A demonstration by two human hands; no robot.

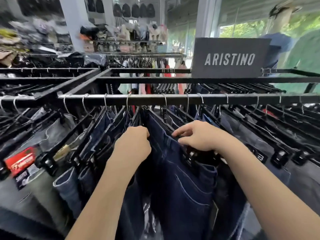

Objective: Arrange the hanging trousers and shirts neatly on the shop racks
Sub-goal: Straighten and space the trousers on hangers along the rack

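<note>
A dark blue pair of jeans [180,181] hangs from a black clip hanger on the metal rail [173,97] in front of me. My left hand [134,144] grips the left side of its waistband with curled fingers. My right hand [199,135] pinches the black hanger bar on the right side of the same pair. Several other jeans on clip hangers hang close on both sides: grey and lighter blue ones [65,184] to the left, dark grey ones [270,149] to the right.
A dark "ARISTINO" sign [230,58] stands on the black rack frame [155,80] behind the rail. A red tag [20,161] hangs on the left jeans. Further racks of clothes, backpacks on a wall and a window lie beyond.
</note>
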